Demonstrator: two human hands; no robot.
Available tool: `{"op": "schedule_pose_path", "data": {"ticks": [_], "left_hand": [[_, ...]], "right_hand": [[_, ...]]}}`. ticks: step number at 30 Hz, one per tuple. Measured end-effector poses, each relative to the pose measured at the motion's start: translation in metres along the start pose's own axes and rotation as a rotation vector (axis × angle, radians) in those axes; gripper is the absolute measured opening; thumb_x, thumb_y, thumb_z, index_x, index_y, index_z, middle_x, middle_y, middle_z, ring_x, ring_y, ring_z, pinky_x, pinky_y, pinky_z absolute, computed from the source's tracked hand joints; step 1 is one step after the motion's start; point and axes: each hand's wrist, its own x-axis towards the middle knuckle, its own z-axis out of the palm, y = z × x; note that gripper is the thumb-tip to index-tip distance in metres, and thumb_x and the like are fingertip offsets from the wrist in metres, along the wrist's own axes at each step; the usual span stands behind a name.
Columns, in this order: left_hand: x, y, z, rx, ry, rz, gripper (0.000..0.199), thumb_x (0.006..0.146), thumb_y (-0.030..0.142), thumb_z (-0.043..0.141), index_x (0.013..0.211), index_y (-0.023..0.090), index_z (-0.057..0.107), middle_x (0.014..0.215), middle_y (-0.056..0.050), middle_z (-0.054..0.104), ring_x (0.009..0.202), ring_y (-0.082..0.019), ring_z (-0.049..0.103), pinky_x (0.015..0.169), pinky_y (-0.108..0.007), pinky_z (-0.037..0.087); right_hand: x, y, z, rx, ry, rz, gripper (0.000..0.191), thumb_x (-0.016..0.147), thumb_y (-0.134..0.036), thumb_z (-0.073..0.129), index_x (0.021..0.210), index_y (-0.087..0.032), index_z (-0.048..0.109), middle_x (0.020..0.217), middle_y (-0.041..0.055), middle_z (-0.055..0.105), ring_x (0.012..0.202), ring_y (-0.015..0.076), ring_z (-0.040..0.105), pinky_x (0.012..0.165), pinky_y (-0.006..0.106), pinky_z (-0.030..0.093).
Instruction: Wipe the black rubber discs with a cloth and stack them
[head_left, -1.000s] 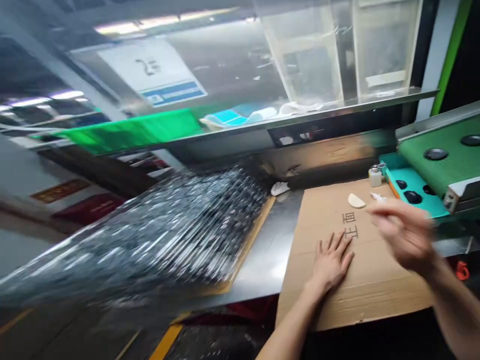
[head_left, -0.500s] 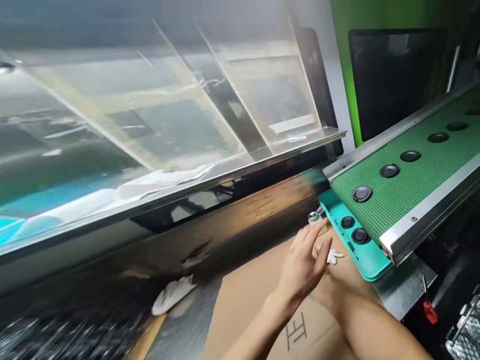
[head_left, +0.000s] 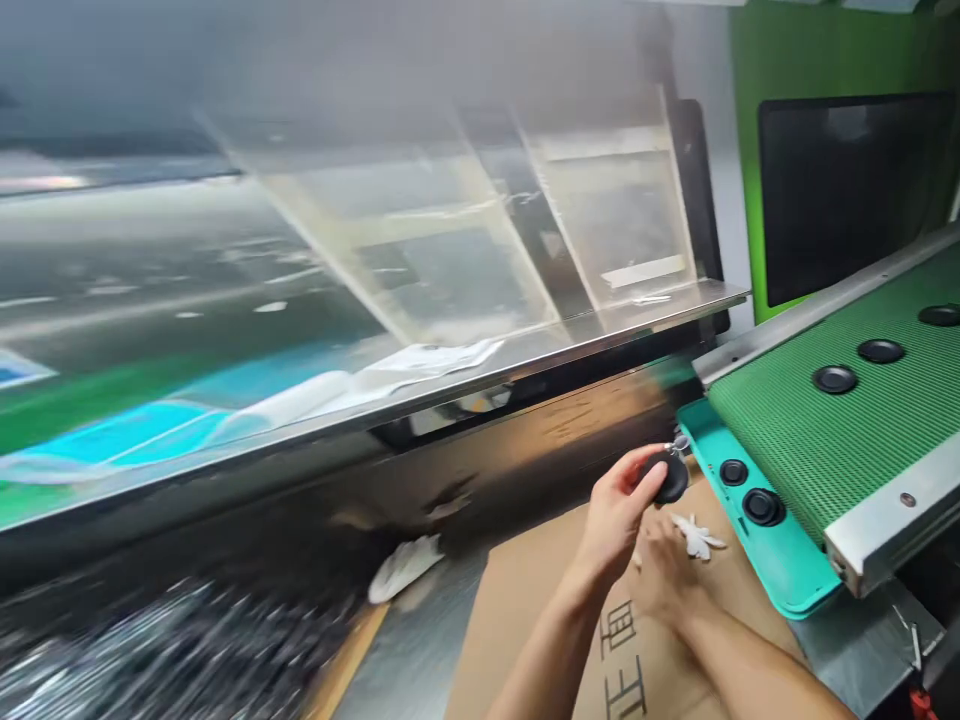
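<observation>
My left hand (head_left: 619, 505) pinches a black round disc (head_left: 666, 478) between thumb and fingers, holding it above the cardboard. Below and partly behind it, my right hand (head_left: 666, 572) has curled fingers near the cardboard sheet (head_left: 525, 600); whatever may be in them is hidden. A white, branched piece (head_left: 697, 537) lies just right of my right hand. Two more black pieces, a smaller disc (head_left: 733, 472) and a larger disc (head_left: 763, 507), lie in the teal tray (head_left: 799, 585). Several similar discs, among them a near disc (head_left: 835, 379), rest on the green conveyor belt (head_left: 795, 450).
The conveyor's metal side rail (head_left: 885, 520) overhangs the tray. A machine with slanted clear panels (head_left: 450, 270) and a ledge (head_left: 637, 325) stands along the left and back. A white glove (head_left: 406, 568) lies left of the cardboard. A dark screen (head_left: 855, 190) stands behind the belt.
My left hand was open near the tray; now it holds a black disc. The disc nearest the belt's end has gone from the belt. The view has shifted, so the scene sits farther right and lower.
</observation>
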Motion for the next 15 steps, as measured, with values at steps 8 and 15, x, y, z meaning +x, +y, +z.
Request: {"op": "schedule_pose_path", "data": {"ticks": [8,15], "left_hand": [[-0.073,-0.113,-0.144,-0.372,0.482,-0.339,0.053,0.059,0.033,0.091,0.105,0.013,0.074,0.084,-0.004,0.071,0.06,-0.008,0.057,0.05,-0.019,0.036],[-0.081,-0.11,-0.126,-0.729,0.367,-0.302,0.048,0.079,0.055,0.073,0.097,0.01,0.072,0.087,-0.01,0.073,0.083,-0.02,0.069,0.077,-0.029,0.053]], "right_hand": [[-0.008,-0.014,0.023,0.311,0.142,-0.277,0.035,0.095,-0.034,0.057,0.128,-0.026,0.064,0.121,0.0096,0.063,0.11,0.0242,0.056,0.095,0.038,0.048],[-0.044,-0.04,0.037,0.162,0.002,-0.465,0.043,0.099,-0.023,0.048,0.142,-0.024,0.053,0.133,0.0141,0.054,0.112,0.0249,0.053,0.093,0.041,0.052]]}}
